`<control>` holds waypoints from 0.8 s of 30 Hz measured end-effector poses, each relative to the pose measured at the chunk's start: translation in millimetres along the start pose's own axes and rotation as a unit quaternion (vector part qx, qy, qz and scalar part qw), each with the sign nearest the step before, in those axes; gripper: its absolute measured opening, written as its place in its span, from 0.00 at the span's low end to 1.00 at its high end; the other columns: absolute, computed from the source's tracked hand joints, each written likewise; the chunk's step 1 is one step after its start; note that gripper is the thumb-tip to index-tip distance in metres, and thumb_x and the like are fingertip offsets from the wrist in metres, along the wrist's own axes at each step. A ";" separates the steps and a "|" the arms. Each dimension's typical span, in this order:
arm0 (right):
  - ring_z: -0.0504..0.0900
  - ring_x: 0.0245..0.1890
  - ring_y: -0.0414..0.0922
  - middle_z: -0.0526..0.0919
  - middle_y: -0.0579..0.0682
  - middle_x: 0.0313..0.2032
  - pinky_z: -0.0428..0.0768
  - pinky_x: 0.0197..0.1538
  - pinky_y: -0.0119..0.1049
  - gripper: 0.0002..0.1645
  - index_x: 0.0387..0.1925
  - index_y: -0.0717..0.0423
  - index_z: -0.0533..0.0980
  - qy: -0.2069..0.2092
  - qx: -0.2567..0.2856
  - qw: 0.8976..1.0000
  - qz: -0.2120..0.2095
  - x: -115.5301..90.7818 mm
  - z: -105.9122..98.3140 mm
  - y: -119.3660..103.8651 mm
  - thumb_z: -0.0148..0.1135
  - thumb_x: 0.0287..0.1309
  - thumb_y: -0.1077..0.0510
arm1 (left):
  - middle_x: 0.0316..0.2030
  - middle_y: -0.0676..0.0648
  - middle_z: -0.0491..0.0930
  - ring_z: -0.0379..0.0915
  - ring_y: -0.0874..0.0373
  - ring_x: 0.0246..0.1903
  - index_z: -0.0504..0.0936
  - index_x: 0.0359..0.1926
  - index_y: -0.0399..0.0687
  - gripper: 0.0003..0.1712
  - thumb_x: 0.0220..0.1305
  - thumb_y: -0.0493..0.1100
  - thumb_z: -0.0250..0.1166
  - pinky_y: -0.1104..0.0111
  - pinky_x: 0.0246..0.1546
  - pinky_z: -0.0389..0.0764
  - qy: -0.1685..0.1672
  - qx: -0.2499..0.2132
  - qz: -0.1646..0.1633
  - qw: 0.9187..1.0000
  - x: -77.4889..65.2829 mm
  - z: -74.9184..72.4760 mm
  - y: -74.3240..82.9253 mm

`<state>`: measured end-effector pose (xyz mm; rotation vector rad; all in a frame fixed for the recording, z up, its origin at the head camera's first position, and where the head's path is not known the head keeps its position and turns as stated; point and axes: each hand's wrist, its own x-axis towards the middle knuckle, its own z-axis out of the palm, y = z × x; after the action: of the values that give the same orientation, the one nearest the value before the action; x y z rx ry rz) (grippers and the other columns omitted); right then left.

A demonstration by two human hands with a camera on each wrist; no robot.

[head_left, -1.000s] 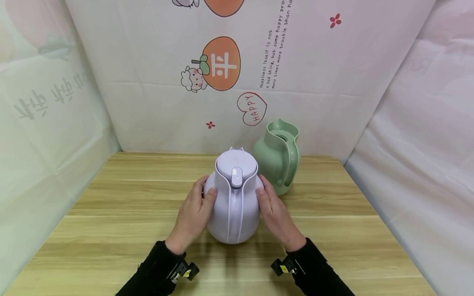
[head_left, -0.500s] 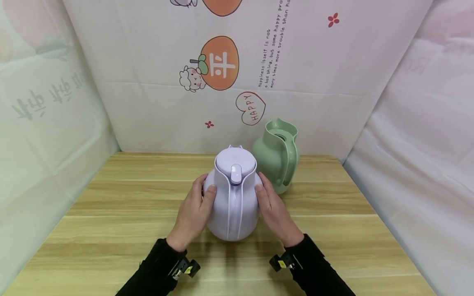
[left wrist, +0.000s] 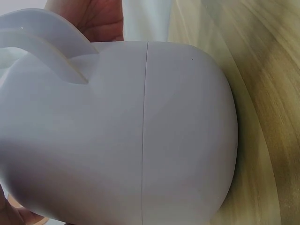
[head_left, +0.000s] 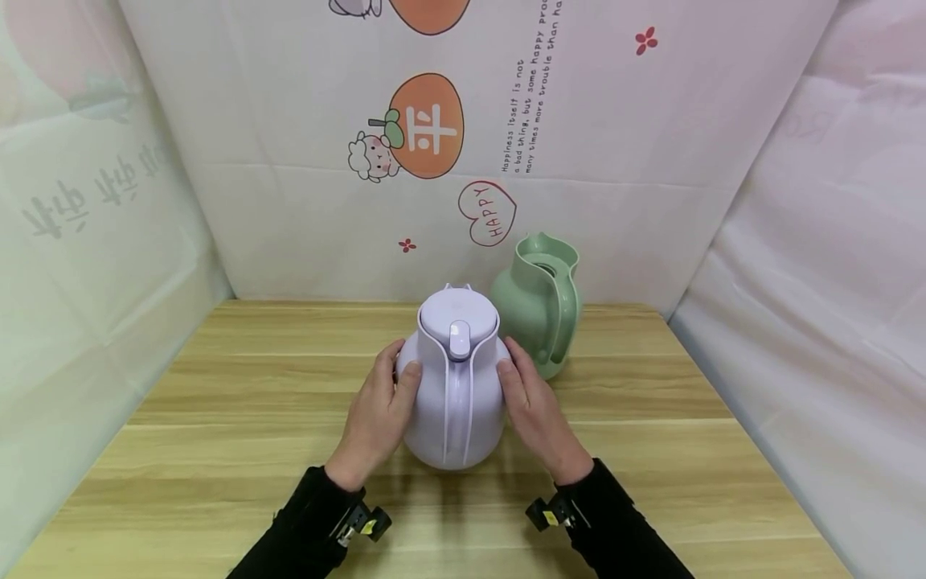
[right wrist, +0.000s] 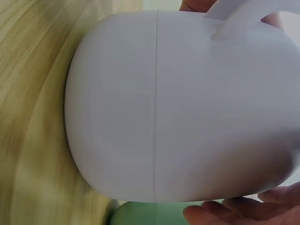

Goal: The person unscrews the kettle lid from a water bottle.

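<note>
A lavender vacuum jug is upright at the middle of the table, its round lid seated in the collar and its handle towards me. My left hand grips its left side, thumb on the near face and fingers wrapped round behind. On the opposite side my right hand holds it the same way. In the left wrist view the jug's body fills most of the picture. Its base touches or nearly touches the wood; I cannot tell which. Most of the fingers are hidden behind the body.
A green jug stands behind and to the right, with no lid visible in its collar. Its side also shows in the right wrist view. A printed white cloth hangs along the back of the wooden table, with more cloth at both sides.
The lavender jug and both hands appear very slightly farther back than a second ago. The head view has shifted a little too. The hold on the jug looks the same.
</note>
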<state>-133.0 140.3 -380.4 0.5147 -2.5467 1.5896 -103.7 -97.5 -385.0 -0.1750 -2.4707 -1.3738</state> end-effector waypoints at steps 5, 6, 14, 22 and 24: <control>0.76 0.64 0.53 0.76 0.60 0.63 0.75 0.67 0.54 0.34 0.77 0.62 0.62 0.076 -0.036 0.995 -0.053 -6.2 -0.4 -10.4 0.46 0.82 0.45 | 0.70 0.39 0.72 0.75 0.45 0.66 0.60 0.78 0.44 0.38 0.82 0.63 0.45 0.45 0.61 0.79 0.000 -0.001 0.000 1.000 0.0 0.1 -0.6; 0.78 0.60 0.53 0.77 0.59 0.59 0.77 0.64 0.52 0.33 0.75 0.63 0.64 0.100 -0.045 0.992 -0.065 -8.2 -0.5 -13.3 0.48 0.82 0.47 | 0.70 0.39 0.72 0.75 0.45 0.66 0.60 0.78 0.44 0.38 0.82 0.63 0.45 0.45 0.62 0.79 0.000 -0.001 0.001 1.000 0.1 0.1 -0.7; 0.76 0.39 0.42 0.80 0.51 0.41 0.76 0.43 0.30 0.16 0.55 0.63 0.76 0.184 -0.055 0.972 -0.136 -26.6 1.3 -38.7 0.58 0.75 0.56 | 0.70 0.38 0.71 0.73 0.44 0.68 0.58 0.79 0.44 0.38 0.82 0.63 0.44 0.44 0.63 0.78 -0.005 0.001 0.003 1.000 0.1 -0.7 0.3; 0.79 0.34 0.37 0.82 0.44 0.36 0.81 0.38 0.31 0.13 0.53 0.54 0.78 0.111 -0.050 0.987 -0.107 -41.2 12.3 -51.3 0.63 0.73 0.53 | 0.70 0.37 0.71 0.73 0.44 0.68 0.59 0.79 0.43 0.39 0.82 0.63 0.44 0.44 0.63 0.78 -0.002 0.001 0.002 1.000 0.2 -0.2 -0.4; 0.79 0.34 0.36 0.82 0.43 0.35 0.82 0.37 0.31 0.13 0.52 0.53 0.79 0.095 -0.046 0.989 -0.102 -43.0 15.8 -53.3 0.63 0.73 0.51 | 0.70 0.38 0.71 0.73 0.44 0.67 0.59 0.79 0.42 0.39 0.82 0.63 0.44 0.44 0.63 0.78 -0.002 0.001 0.002 1.000 0.2 0.0 -0.6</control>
<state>-73.5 115.0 -353.0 0.5652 -2.3313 1.3741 -104.0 -97.8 -385.5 -0.1826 -2.4721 -1.3713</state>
